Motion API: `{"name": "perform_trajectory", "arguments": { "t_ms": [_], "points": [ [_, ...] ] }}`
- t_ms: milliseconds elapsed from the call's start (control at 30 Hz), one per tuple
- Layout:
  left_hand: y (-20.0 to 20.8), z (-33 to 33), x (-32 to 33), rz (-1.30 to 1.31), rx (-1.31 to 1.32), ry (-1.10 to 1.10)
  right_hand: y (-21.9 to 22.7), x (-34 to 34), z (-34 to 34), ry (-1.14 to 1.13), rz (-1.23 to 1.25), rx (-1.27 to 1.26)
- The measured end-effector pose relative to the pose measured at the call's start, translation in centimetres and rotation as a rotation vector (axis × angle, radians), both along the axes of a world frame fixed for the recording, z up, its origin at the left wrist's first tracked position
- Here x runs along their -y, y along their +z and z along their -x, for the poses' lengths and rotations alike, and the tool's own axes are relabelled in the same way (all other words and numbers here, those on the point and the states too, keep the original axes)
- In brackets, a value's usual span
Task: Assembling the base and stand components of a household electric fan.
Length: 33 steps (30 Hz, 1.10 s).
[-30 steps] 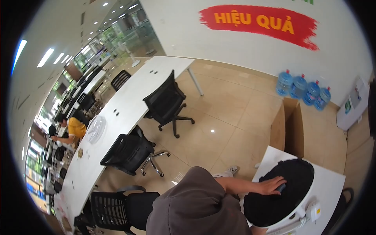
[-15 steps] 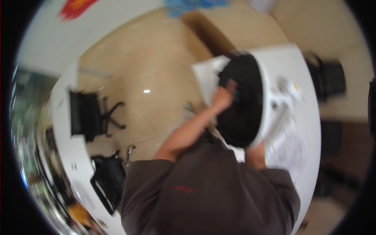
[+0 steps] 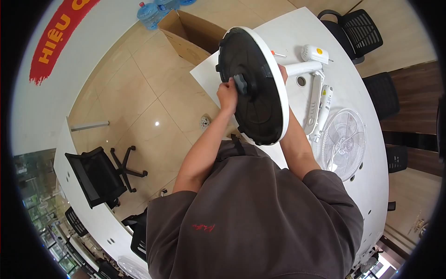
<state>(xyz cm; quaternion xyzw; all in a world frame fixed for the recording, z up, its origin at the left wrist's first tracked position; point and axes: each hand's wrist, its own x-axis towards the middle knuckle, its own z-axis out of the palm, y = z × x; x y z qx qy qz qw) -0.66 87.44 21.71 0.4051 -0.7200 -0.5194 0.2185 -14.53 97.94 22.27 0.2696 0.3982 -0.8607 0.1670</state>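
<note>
A round fan base (image 3: 260,114) is held up on edge over the near side of the white table, its black underside facing left and its white rim to the right. In the middle of the underside sits a dark grey knob (image 3: 240,84). The fingers of my left hand (image 3: 226,96) are closed on that knob. My right arm passes behind the base; only part of my right hand (image 3: 282,73) shows past the rim, around the white fan pole (image 3: 303,69) where it meets the base. Most of its fingers are hidden.
On the white table (image 3: 297,28) lie a fan motor head (image 3: 314,53), a screwdriver (image 3: 278,54), a long white control panel (image 3: 313,102), another white part (image 3: 326,104) and a wire fan guard (image 3: 344,144). A cardboard box (image 3: 186,39) stands beyond. Black chairs (image 3: 95,176) surround the area.
The view has shifted and sharpened from blur. The base has tilted and now shows more of its underside. My left hand, earlier blurred at its middle, is now clearly on the knob.
</note>
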Motion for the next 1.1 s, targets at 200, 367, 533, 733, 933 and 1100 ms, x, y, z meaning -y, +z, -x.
{"name": "perform_trajectory", "arguments": {
  "t_ms": [200, 367, 533, 733, 933, 1100],
  "points": [
    [-1.0, -1.3, 0.7, -0.156, -0.284, -0.175, 0.5, -0.2, -0.3, -0.039, -0.117, 0.01],
    [-1.4, -1.5, 0.1, 0.134, -0.338, -0.366, 2.0, -0.2, -1.1, -0.023, -0.3, 0.033],
    [-1.4, -0.1, 1.6, 0.094, -0.006, -0.262, 2.1, -0.2, -1.0, -0.023, -0.362, 0.079],
    [-1.0, -1.3, 1.7, 0.226, -0.172, -0.217, 1.6, -0.6, -0.5, -0.007, -0.28, 0.08],
    [0.2, -1.5, 0.8, 0.171, -0.286, -0.443, 1.7, -0.8, -0.5, -0.04, -0.237, 0.107],
    [1.3, -0.2, 2.0, 0.123, 0.022, -0.458, 2.2, -1.0, -0.9, -0.065, -0.211, 0.134]
  ]
}}
